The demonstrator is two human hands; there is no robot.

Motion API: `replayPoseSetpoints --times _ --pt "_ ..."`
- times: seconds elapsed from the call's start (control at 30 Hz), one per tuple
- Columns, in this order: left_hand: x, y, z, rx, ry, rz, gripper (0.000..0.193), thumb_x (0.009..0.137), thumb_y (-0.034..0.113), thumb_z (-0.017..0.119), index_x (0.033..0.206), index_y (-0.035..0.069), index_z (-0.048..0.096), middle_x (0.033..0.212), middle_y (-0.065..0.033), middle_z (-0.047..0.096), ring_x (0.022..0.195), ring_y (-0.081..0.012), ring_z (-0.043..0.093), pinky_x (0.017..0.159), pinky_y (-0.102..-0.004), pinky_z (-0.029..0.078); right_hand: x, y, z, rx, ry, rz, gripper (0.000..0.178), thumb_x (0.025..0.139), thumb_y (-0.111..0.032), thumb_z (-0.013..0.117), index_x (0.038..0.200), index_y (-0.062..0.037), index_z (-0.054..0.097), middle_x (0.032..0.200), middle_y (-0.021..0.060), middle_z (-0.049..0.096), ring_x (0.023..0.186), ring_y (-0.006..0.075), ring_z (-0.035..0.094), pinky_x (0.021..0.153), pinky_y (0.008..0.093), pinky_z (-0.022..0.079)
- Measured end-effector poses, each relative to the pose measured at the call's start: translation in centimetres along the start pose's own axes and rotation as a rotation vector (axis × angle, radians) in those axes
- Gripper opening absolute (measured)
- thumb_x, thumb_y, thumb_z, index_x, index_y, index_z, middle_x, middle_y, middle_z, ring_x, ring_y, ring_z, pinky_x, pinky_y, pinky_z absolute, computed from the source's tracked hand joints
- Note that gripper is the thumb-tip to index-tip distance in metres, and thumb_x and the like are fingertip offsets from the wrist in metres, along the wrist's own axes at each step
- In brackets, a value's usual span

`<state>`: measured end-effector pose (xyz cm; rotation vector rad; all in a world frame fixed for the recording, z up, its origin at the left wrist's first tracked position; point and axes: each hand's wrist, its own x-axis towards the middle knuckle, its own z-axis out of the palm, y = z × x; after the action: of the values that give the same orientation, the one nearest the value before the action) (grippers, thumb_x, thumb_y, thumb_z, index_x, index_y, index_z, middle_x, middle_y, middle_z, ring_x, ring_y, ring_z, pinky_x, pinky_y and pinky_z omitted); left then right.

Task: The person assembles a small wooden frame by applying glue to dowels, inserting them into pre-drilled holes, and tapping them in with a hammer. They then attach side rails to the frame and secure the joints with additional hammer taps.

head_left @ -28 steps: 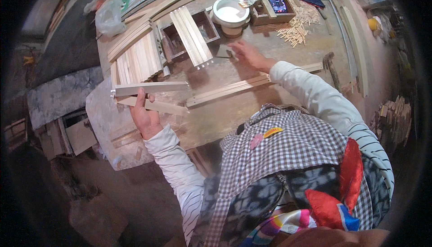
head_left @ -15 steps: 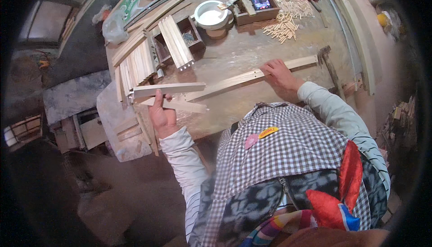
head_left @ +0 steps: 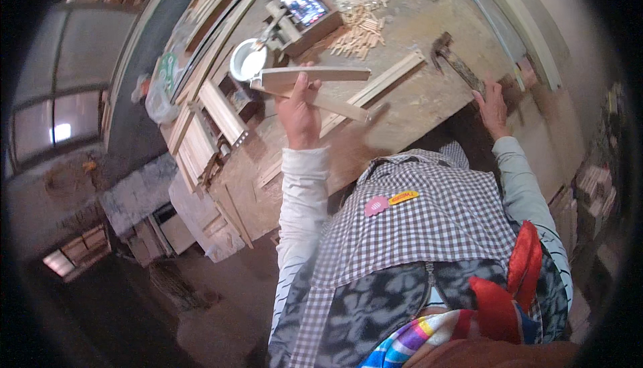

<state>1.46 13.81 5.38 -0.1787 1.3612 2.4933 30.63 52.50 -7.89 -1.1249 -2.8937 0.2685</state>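
My left hand [head_left: 301, 118] is raised over the table, its thumb and fingers closed round two pale wooden strips. The upper strip [head_left: 321, 75] points to the right; the lower strip [head_left: 338, 105] slants away below it. At the table's right edge, my right hand [head_left: 493, 108] has its fingers round the handle end of a claw hammer [head_left: 462, 70]. The hammer's head points away from me, to the left. A long wooden strip [head_left: 392, 86] lies diagonally on the tabletop, partly hidden behind the held strips.
A white bowl [head_left: 249, 58] with a brush stands behind my left hand. Beyond it, a phone [head_left: 301, 3] rests on a wooden box [head_left: 318, 31], beside a heap of small dowels [head_left: 362, 36]. Stacked wooden strips [head_left: 196, 141] lie at the left.
My right hand has left the long strip and moved to the hammer's handle. My left hand has lifted the two strips and carried them rightward. The view has turned.
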Motion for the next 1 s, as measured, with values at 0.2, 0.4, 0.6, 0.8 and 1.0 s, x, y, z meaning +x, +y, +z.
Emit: replayPoseSetpoints --times 0.2,0.4,0.6,0.8,1.0 --pt "2.2 -7.2 6.3 0.037 -0.089 -0.047 0.028 0.095 0.002 0.072 0.121 -0.001 0.06 0.112 -0.012 0.069 0.097 -0.022 0.07 0.076 -0.0363 0.063 -6.6 3.9 -0.6 0.136 -0.033 0.096 0.052 0.102 -0.039 0.063 0.14 -0.0059 0.052 0.126 0.0251 0.063 0.11 0.0465 0.064 0.091 0.0524 0.052" --pt "3.5 -11.9 8.7 0.002 -0.103 -0.091 0.028 0.095 -0.001 0.071 0.121 -0.001 0.059 0.111 -0.0123 0.069 0.099 -0.0236 0.07 0.08 -0.0385 0.065 -10.7 3.6 -0.1 0.223 -0.108 0.269 0.054 0.103 -0.037 0.061 0.146 -0.006 0.048 0.137 0.0256 0.06 0.12 0.0459 0.061 0.098 0.0509 0.05" --pt "4.3 -14.1 9.2 0.035 -0.107 -0.092 0.028 0.095 -0.002 0.07 0.12 0.001 0.058 0.111 -0.0107 0.066 0.097 -0.0213 0.069 0.078 -0.0368 0.064 -10.7 3.9 -0.1 0.262 -0.125 0.261 0.057 0.103 -0.039 0.06 0.148 -0.006 0.046 0.14 0.0249 0.059 0.122 0.0452 0.061 0.101 0.0501 0.05" --pt "4.5 -14.4 9.7 0.079 -0.14 -0.056 0.02 0.095 -0.003 0.071 0.112 -0.003 0.062 0.105 -0.0109 0.068 0.091 -0.021 0.069 0.077 -0.0368 0.065 -10.6 4.3 0.0 0.269 -0.189 0.288 0.056 0.102 -0.037 0.062 0.146 -0.0058 0.047 0.14 0.0253 0.059 0.123 0.0452 0.06 0.101 0.0504 0.05" --pt "2.7 -14.7 10.1 0.355 -0.324 0.074 0.02 0.094 0.009 0.077 0.108 -0.001 0.068 0.094 -0.0094 0.072 0.077 -0.0184 0.07 0.067 -0.0321 0.06 -8.0 3.8 -0.3 0.445 -0.123 0.126 0.059 0.1 -0.029 0.066 0.15 -0.0086 0.042 0.136 0.0273 0.061 0.123 0.0454 0.061 0.099 0.0498 0.05"
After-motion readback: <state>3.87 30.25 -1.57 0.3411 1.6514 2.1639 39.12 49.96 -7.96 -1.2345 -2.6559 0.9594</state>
